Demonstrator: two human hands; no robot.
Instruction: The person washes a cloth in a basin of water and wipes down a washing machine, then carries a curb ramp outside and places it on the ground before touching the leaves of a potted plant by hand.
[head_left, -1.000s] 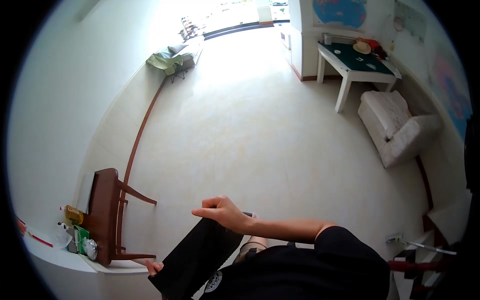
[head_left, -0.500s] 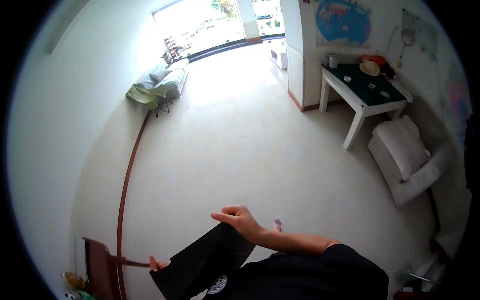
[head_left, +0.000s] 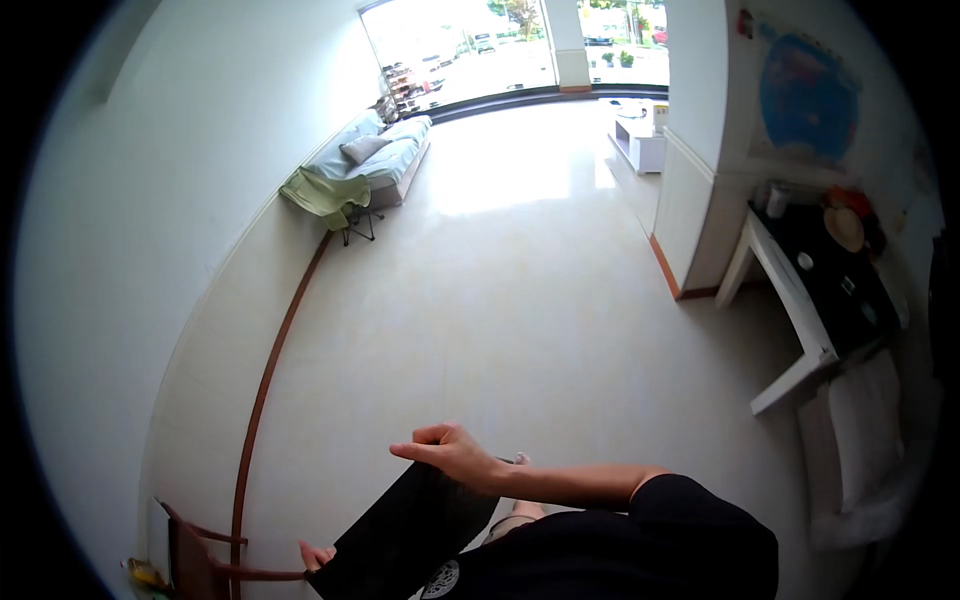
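Observation:
A black, flat sheet-like cloth [head_left: 400,520] is stretched at a slant in front of my body; whether it is a bag or a plain piece of fabric I cannot tell. My right hand [head_left: 447,456] is closed on its upper corner, with the thumb pointing left. At the lower left end, my left hand [head_left: 317,556] pinches the other edge, and most of that hand is hidden behind the cloth. The cloth's lower part merges with my black shirt [head_left: 600,550]. Close to my left hand stands a brown wooden chair [head_left: 195,550].
A daybed [head_left: 395,160] with a green cloth [head_left: 325,195] lies along the left wall. At right are a white-legged table [head_left: 790,290] holding a straw hat [head_left: 844,228], and an armchair [head_left: 850,450]. A low white cabinet [head_left: 640,145] stands by the window.
My view has turned left, so the table and armchair appear farther right and lower. The right hand, still gripping the cloth, sits slightly farther left in view.

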